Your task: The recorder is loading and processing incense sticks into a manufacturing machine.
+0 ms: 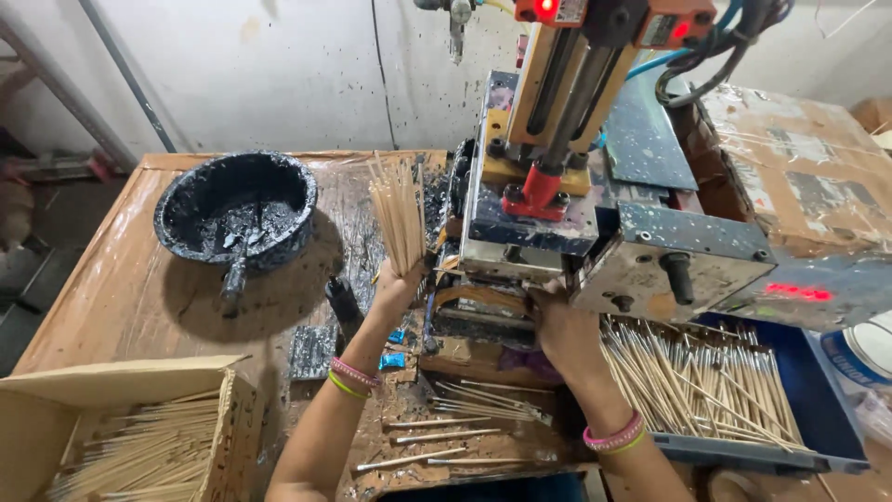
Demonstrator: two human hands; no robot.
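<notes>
A: Which step are we at?
B: Feeding, we judge. Our left hand grips a fanned bundle of thin pale wooden sticks left of the paint-spattered metal machine.
A: Our right hand?
B: At the machine's front; its grip cannot be told. Next calls for single-stick alignment.

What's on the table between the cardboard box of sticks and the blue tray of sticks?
In the head view, loose thin wooden sticks lie there, crossed by the person's forearms.
</notes>
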